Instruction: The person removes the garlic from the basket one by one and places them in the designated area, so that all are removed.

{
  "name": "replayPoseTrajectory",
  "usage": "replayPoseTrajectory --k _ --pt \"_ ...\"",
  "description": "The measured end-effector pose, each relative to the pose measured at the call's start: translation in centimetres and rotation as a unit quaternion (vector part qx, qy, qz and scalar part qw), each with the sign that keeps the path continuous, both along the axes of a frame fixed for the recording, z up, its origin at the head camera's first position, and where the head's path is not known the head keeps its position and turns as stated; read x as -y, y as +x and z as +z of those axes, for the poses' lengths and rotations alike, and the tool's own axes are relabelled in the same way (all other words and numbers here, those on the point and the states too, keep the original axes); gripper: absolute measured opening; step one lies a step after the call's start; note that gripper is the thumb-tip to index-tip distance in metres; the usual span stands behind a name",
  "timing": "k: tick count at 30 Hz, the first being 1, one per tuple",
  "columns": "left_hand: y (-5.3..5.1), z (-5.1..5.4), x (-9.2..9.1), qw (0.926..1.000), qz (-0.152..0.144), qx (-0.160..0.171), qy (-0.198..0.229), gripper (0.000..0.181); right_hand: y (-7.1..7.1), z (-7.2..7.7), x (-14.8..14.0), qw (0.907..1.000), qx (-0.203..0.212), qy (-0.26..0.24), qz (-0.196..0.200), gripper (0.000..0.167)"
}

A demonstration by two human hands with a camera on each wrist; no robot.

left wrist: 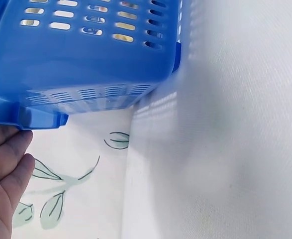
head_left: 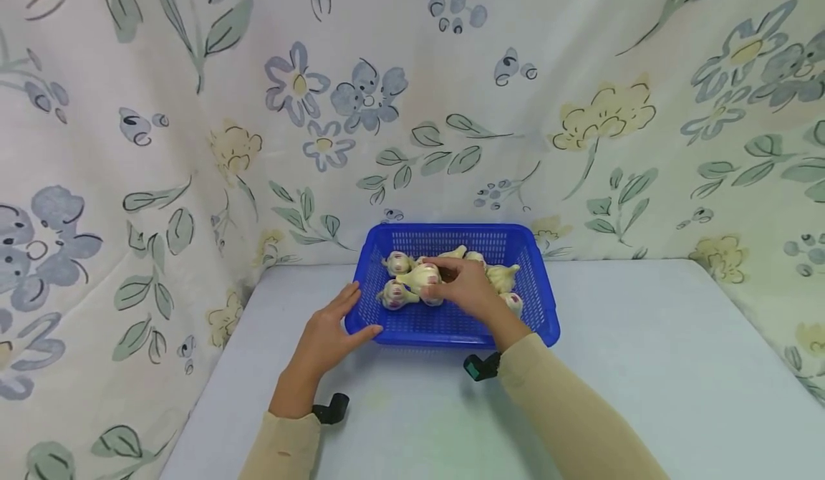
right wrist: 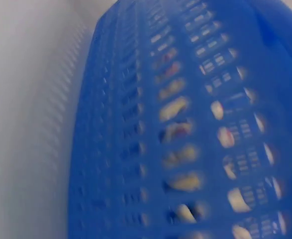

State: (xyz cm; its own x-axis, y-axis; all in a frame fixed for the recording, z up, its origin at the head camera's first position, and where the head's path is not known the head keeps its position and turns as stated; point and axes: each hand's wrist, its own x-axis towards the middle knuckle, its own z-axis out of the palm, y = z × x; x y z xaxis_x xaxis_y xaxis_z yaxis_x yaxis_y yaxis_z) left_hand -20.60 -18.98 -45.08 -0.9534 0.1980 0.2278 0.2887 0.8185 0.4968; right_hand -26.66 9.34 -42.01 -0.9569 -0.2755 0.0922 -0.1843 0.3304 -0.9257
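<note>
A blue slotted plastic basket (head_left: 451, 338) holds several pale garlic bulbs with reddish marks. Over its left part the right hand (head_left: 467, 286) grips one bulb (head_left: 422, 278) between thumb and fingers. The left hand (head_left: 327, 333) rests at the basket's left front corner, fingers and thumb spread along the rim. In the left wrist view the left hand's fingers (left wrist: 9, 159) touch the rim of the basket (left wrist: 86, 59). The right wrist view shows only the side of the basket (right wrist: 150, 124), with bulbs behind the slots; the right hand is out of that view.
The basket stands on a white table (head_left: 412, 423) near its back edge. Behind and to the left hangs a floral curtain (head_left: 412, 107). A black wrist camera (head_left: 331, 409) sits on the left wrist and another (head_left: 482, 367) on the right.
</note>
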Motion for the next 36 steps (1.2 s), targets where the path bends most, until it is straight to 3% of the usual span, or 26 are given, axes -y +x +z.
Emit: replayPoseTrajectory --k 10,21,28,36 --pt "0.2 0.1 0.5 0.9999 0.008 -0.003 0.010 0.098 0.1 2.5 -5.4 0.9988 0.006 -0.016 -0.045 0.064" --pt "0.0 0.3 0.3 0.9999 0.002 0.006 0.015 0.100 0.8 4.6 -13.9 0.9905 -0.035 0.001 -0.133 0.068" --pt "0.1 0.3 -0.1 0.9995 0.005 0.024 0.018 0.101 0.8 3.9 -17.7 0.9840 -0.030 -0.001 -0.176 0.070" --pt "0.1 0.0 -0.1 0.9993 0.009 0.032 0.017 0.101 0.6 1.4 -20.4 0.9811 0.000 0.015 -0.193 0.073"
